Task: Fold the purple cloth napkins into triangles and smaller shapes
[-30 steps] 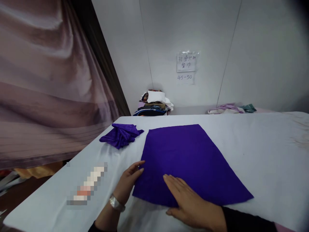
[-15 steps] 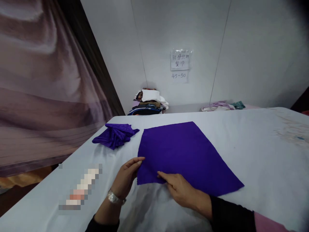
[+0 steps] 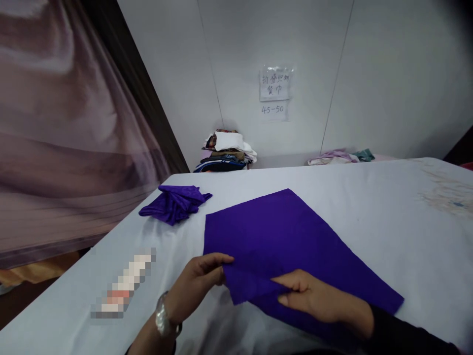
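Purple cloth point(image 3: 273, 236) near crumpled bundle point(image 3: 175, 204)

The light is dim and soft, the view's upper-right corner dark, 1 tabletop patch point(image 3: 123, 287) pixelated.

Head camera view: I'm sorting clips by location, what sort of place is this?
Probably a workroom for handling cloth: a broad table under white cloth, a heap of multicoloured fabrics beyond it, and a handwritten white paper sign on the pale grey wall.

Open across white tablecloth point(image 3: 373, 207) back-right of held purple napkin point(image 3: 284, 231), blocked back-left by crumpled purple cloth point(image 3: 173, 203), bounded behind by piled clothes point(image 3: 226, 152)
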Demonstrator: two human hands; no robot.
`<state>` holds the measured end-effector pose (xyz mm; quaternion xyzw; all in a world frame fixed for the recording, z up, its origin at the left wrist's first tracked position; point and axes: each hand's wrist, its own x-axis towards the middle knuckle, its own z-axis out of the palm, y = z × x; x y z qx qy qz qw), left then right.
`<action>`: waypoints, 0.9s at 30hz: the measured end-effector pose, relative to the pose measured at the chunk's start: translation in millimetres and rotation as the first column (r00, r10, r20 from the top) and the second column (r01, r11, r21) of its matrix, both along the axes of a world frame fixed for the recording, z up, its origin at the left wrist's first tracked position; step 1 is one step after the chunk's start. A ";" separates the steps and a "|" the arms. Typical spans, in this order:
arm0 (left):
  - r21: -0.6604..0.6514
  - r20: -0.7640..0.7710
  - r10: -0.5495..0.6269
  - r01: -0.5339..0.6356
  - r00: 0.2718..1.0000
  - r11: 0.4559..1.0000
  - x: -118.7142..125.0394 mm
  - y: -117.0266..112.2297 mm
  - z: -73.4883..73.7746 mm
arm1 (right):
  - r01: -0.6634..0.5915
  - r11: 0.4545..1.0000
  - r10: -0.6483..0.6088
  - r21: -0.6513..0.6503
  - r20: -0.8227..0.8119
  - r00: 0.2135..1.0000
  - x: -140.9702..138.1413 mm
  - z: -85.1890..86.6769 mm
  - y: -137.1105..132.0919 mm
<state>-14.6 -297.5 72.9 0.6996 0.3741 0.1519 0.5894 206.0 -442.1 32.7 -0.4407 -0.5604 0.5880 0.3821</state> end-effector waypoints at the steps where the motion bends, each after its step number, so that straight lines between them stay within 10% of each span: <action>1: 0.012 0.003 -0.011 0.011 1.000 1.000 7.5 1.2 -0.5 | 0.014 1.000 -0.015 -0.027 -0.045 0.999 4.1 -1.2 -0.3; 10: 0.484 0.040 -0.021 -0.001 0.999 0.875 106.4 42.1 -4.0 | 0.383 0.903 -0.418 -0.197 -0.185 0.890 37.4 -7.8 31.1; 17: 0.500 0.256 -0.054 -0.084 0.965 0.862 181.7 83.2 -25.9 | 0.595 0.783 -0.618 -0.180 -0.123 0.776 108.9 -20.7 84.6; 21: 0.588 0.134 -0.077 -0.017 0.988 0.808 177.7 85.1 -58.7 | 0.686 0.686 -0.695 -0.243 0.061 0.717 153.8 -41.1 106.2; 27: 0.842 -0.162 0.021 0.127 0.987 0.524 130.4 98.5 -93.8 | 0.676 0.679 -0.671 -0.285 0.130 0.729 185.6 -58.2 121.6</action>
